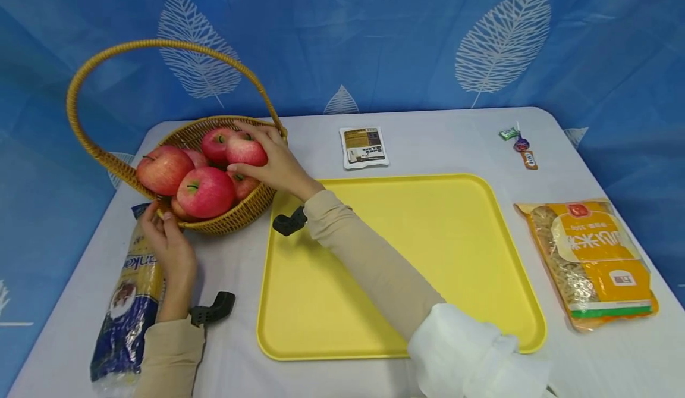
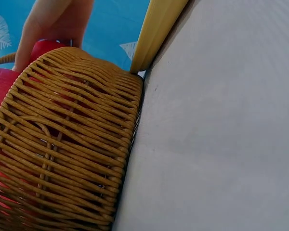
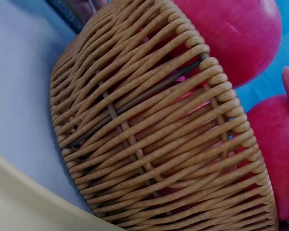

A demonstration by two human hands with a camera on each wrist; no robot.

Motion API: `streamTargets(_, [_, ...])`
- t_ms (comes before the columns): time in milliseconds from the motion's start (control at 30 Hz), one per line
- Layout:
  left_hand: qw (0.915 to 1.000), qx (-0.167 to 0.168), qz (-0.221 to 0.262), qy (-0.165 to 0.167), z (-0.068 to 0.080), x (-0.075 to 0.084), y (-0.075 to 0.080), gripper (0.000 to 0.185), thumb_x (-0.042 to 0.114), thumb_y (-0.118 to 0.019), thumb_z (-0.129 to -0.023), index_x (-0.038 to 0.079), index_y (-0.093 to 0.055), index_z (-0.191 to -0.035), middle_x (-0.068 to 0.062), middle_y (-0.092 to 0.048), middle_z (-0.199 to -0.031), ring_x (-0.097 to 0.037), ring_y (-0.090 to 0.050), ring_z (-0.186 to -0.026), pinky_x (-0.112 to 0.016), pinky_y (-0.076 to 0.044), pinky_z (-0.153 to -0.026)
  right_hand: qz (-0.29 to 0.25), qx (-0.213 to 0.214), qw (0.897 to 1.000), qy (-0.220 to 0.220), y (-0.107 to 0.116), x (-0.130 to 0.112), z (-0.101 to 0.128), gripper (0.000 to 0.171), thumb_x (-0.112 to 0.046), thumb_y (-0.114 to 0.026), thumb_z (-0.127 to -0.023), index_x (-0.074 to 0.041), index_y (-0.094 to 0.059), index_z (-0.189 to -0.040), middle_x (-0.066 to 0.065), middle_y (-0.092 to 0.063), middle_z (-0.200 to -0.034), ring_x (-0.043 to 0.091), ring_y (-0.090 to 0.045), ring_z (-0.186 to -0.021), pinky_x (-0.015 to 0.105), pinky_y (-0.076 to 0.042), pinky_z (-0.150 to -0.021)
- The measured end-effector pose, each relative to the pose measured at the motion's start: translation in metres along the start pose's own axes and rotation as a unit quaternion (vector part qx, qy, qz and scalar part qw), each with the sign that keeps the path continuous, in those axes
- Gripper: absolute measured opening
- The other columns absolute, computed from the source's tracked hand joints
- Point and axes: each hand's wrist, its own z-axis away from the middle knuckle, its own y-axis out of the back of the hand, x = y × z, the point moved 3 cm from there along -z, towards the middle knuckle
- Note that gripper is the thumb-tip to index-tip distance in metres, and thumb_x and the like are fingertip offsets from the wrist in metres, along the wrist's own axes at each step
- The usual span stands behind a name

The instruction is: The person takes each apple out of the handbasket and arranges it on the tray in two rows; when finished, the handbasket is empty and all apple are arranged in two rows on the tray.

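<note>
My right hand clasps an apple in the basket my left hand grips; the tray beside my right forearm holds nothing yet.

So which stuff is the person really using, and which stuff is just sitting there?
In use:
right hand gripping a red apple
woven wicker basket, steadied by the left hand

Just lying about:
empty yellow plastic tray
blue noodle packet
orange grain bag
small white sachet
wrapped sweets
</note>
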Motion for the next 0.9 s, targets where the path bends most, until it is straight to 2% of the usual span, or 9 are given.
streamTargets(267, [0.9998, -0.002, 0.0, -0.019, -0.001, -0.002, 0.0, 0.035, 0.016, -0.031, -0.098, 0.009, -0.033, -0.132, -0.009, -0.037, -0.139, -0.016, -0.039, -0.123, -0.023, -0.032, -0.099, -0.011, -0.01, 1.0, 0.015, 0.001, -0.001, 0.004, 0.06, -0.041, -0.065, -0.079, -0.035, -0.042, -0.134, 0.004, -0.026, -0.143, 0.007, -0.018, -0.132, 0.027, -0.043, -0.092])
streamTargets(500, [0.9995, -0.004, 0.003, -0.031, -0.001, 0.001, -0.001, 0.035, 0.016, -0.032, -0.097, 0.01, -0.033, -0.131, -0.008, -0.037, -0.138, -0.014, -0.04, -0.123, -0.022, -0.032, -0.099, -0.008, 0.002, 0.999, 0.042, 0.002, -0.004, 0.008, 0.058, -0.036, -0.069, -0.078, -0.031, -0.047, -0.131, 0.003, -0.029, -0.141, 0.009, -0.021, -0.132, 0.025, -0.042, -0.093])
streamTargets(633, [0.9994, -0.004, 0.001, -0.035, -0.001, 0.001, -0.001, 0.035, 0.016, -0.032, -0.097, 0.009, -0.034, -0.131, -0.008, -0.036, -0.138, -0.014, -0.04, -0.123, -0.022, -0.033, -0.099, -0.024, 0.01, 0.998, 0.05, 0.002, -0.004, 0.01, 0.057, -0.034, -0.071, -0.076, -0.029, -0.05, -0.129, 0.001, -0.03, -0.14, 0.011, -0.022, -0.132, 0.023, -0.043, -0.091])
streamTargets(900, [0.9993, -0.003, -0.011, -0.034, 0.0, 0.0, 0.001, 0.034, 0.019, -0.032, -0.097, 0.012, -0.034, -0.131, -0.006, -0.037, -0.137, -0.012, -0.041, -0.12, -0.021, -0.033, -0.096, -0.07, 0.039, 0.995, 0.058, 0.002, -0.007, 0.015, 0.054, -0.027, -0.077, -0.071, -0.021, -0.058, -0.121, 0.002, -0.037, -0.136, 0.003, -0.027, -0.127, 0.02, -0.043, -0.089])
